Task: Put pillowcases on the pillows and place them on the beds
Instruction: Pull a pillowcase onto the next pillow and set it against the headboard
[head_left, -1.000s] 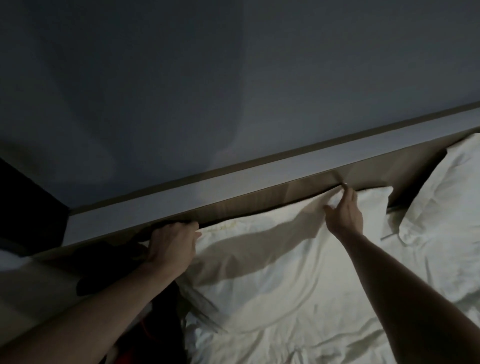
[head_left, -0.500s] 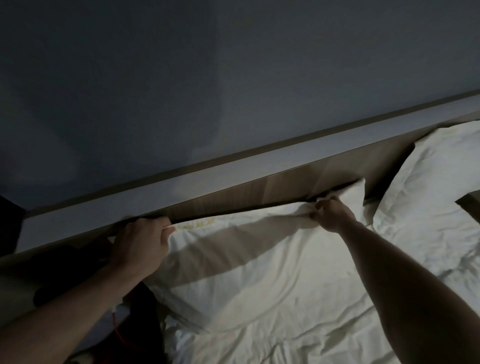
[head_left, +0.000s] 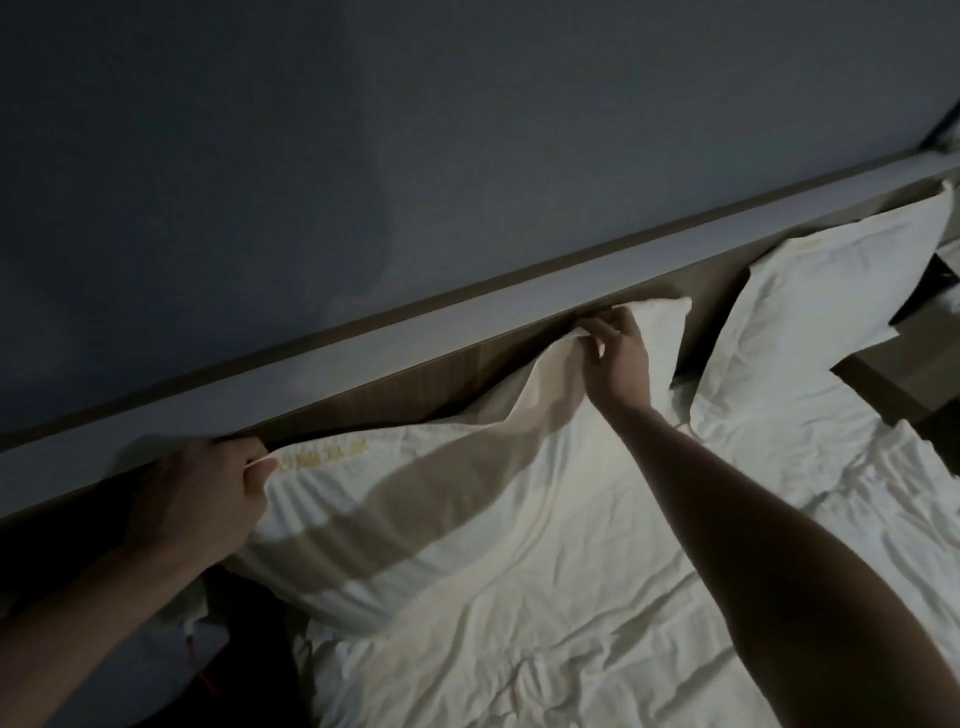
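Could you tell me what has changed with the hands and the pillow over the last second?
The right hand, which only touched the pillow near its top right corner a second ago, has pinched the pillowcase edge there and lifted it up toward the headboard. The left hand still grips the top left corner. The second pillow stays leaning against the headboard.

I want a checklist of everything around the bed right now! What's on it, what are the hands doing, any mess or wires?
Surface: bed covered in a wrinkled white sheet.
Job's things: near pillow lies at the headboard, already in its case; second pillow leans against the headboard to the right.
Clutter: dark things beside the bed at lower left, too dim to tell.
Grips: left hand clutches the near pillow's left corner; right hand pinches its top edge and lifts the fabric.
Cables: a thin red line at lower left, unclear.
Surroundings: grey wall, very dim room.
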